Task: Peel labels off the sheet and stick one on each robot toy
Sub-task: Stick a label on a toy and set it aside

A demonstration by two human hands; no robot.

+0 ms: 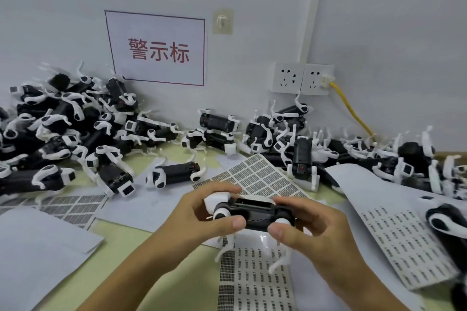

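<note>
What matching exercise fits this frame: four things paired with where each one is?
Things:
1. held robot toy
2. yellow cable
3. red-lettered sign
4. big toy pile

Places:
A. plugged into the wall socket
B. far left on the table
C. between both hands
D. taped to the wall

Pairs: 1-C, 2-A, 3-D, 4-B

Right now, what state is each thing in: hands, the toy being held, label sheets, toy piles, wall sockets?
Left hand: grips the held toy's white end.
Right hand: grips its other end.
Held robot toy: lifted above the sheets, lying sideways.
Near label sheet: flat, under the hands.
Far label sheet: flat, partly peeled.
Left toy pile: heaped, tangled.
Right socket: yellow cable plugged in.
Left socket: empty.
</note>
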